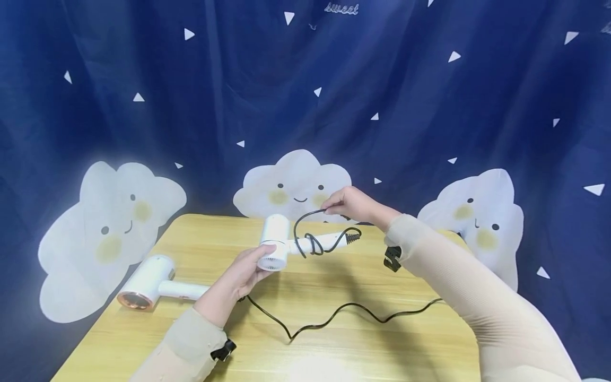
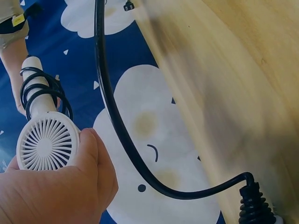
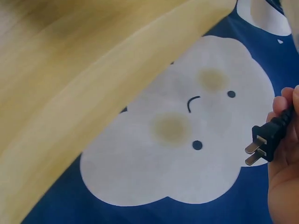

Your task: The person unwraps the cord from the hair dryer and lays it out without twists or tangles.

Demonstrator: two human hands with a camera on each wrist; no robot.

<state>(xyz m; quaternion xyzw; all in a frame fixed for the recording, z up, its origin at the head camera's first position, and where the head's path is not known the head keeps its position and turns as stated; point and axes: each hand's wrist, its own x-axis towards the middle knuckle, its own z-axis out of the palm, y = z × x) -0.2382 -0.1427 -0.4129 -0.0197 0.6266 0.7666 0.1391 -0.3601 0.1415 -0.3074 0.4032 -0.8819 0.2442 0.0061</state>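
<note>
My left hand [image 1: 244, 269] grips a white hair dryer [image 1: 277, 229] by its head, above the table. In the left wrist view its round vent grille [image 2: 45, 145] faces the camera, with the thumb along its side. Loops of a black cord [image 2: 36, 86] wind around the dryer's handle. My right hand [image 1: 355, 204], to the right of the dryer's head and higher, pinches the cord. A two-pin plug [image 3: 265, 141] at the cord's end lies within the right hand, its metal prongs sticking out.
A second white hair dryer [image 1: 151, 278] with a copper-coloured rim lies at the left of the wooden table [image 1: 334, 361]. Its black cord [image 1: 329, 318] runs wavy across the tabletop to the right. A blue curtain [image 1: 215, 106] with clouds hangs behind.
</note>
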